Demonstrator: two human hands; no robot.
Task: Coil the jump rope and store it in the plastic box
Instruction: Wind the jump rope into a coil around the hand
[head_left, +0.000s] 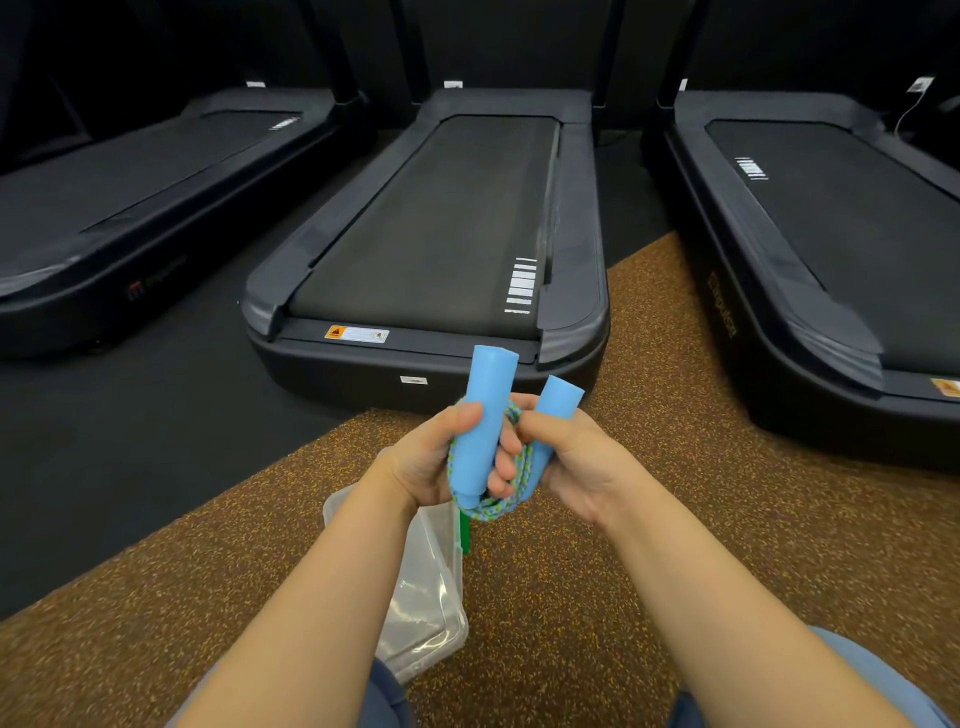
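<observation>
Left grip (441, 460) and right grip (579, 462) hold jump rope (487, 410).

Your left hand (431, 460) and right hand (579, 462) meet in front of you, touching. Each is wrapped round one handle of the jump rope (496, 508). The left handle (483, 415) and right handle (557, 402) stand side by side, leaning apart at their tops. The cord's coils hang between your palms and loop under the handles. Below your hands, nearer to you, the plastic box (426, 587) rests on the floor mat (623, 519), between your forearms (the left one covers part of it). Beyond your hands, the middle treadmill (441, 218) lies straight ahead, with the left treadmill (130, 182) and right treadmill (841, 218) flanking it.
</observation>
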